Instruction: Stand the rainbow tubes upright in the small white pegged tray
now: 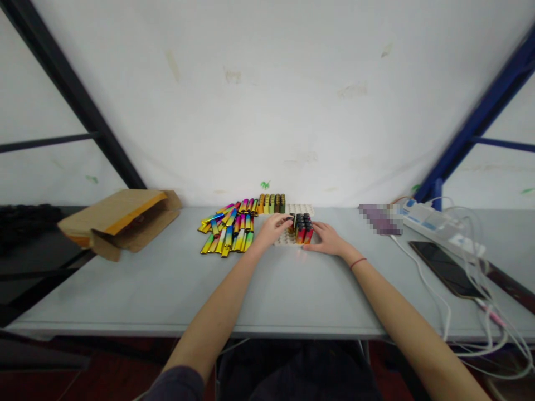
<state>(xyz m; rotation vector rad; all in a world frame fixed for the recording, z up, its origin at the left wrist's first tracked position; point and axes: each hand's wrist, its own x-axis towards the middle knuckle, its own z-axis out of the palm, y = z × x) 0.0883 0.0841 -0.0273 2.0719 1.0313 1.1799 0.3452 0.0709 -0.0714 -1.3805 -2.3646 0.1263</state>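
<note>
My left hand point(273, 227) reaches to the left side of a block of upright red-orange tubes with black tops point(304, 229). Its thumb and fingers are pinched together by a dark-topped piece; what lies between them is too small to make out. My right hand point(330, 240) is at the right side of the same block, thumb and fingers spread apart, apparently touching the outer tubes. The block stands in a pale holed tray point(284, 239). Left of my left hand lies a pile of shiny rainbow-and-gold flat tubes point(229, 225).
Behind stand upright yellow-green tubes with dark gold tops point(271, 203) and another pale holed tray point(301, 209). An open cardboard box point(121, 214) lies at the left. On the right are a phone point(447, 268), a white power strip point(443, 228) and loose white cables point(422, 273).
</note>
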